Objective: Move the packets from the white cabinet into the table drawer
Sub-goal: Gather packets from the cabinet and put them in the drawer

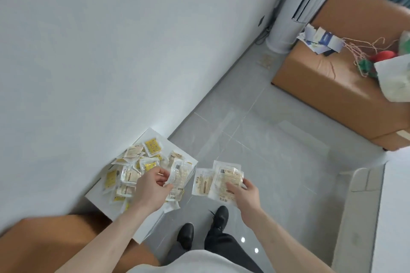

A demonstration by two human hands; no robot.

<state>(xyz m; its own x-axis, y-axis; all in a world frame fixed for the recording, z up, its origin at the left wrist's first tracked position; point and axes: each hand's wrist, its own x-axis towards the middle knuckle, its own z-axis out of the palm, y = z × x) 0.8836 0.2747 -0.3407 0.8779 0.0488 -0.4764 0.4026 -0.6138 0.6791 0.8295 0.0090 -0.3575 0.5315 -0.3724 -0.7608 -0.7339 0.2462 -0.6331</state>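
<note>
Head view, looking down along a smooth pale wall. A heap of packets (137, 168), flat rectangular sachets of glossy translucent film, some with yellow printed faces and others beige with dark print, lies scattered across the flat top of the white cabinet (142, 221), a matte white surface set against the wall. The left hand (153, 186), over the heap's near edge, pinches one clear, crinkled packet (177, 176) between curled fingers and thumb. The right hand (241, 193), just beside the cabinet and over the floor, grips a fanned stack of packets (218, 180), beige sachets with white borders, thumb laid across the top one. Below lie grey polished floor tiles (266, 131) and two black shoes (219, 215). At upper right, a tan leather-look sofa (328, 86) carries papers, a white bag and tangled cord. A white cylindrical floor appliance (286, 20) stands beside it.
</note>
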